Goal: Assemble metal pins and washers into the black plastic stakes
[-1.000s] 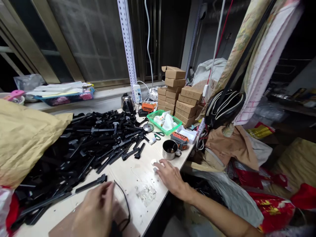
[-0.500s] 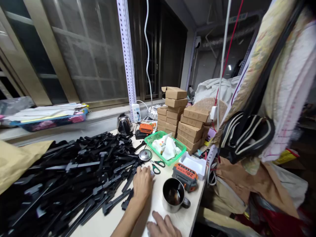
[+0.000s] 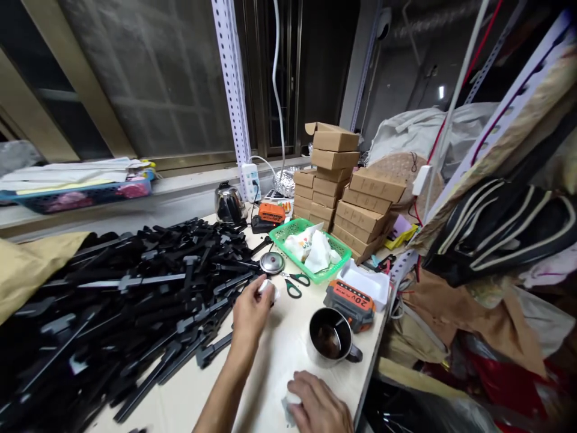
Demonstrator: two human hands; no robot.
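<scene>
Dozens of black parts [image 3: 157,300] lie heaped across the desk [image 3: 270,373]. The left hand [image 3: 251,305] has its grip closed on a small white object [image 3: 267,289], near a round metal lid [image 3: 271,263] and scissors [image 3: 295,284]. A whitish piece [image 3: 290,409] lies under the curled fingers of the right hand [image 3: 319,404]; whether that grip holds it, I cannot tell. Beyond stand a metal mug [image 3: 329,338] and an orange-and-grey battery [image 3: 350,302].

Cluttered workshop corner

A bench [image 3: 270,379] carries heaped black plastic parts [image 3: 148,294], a power-tool battery [image 3: 350,304] and stacked cardboard boxes [image 3: 331,174]; beside it rise perforated metal uprights [image 3: 232,90]. The dim right side possibly holds bagged stock.
</scene>
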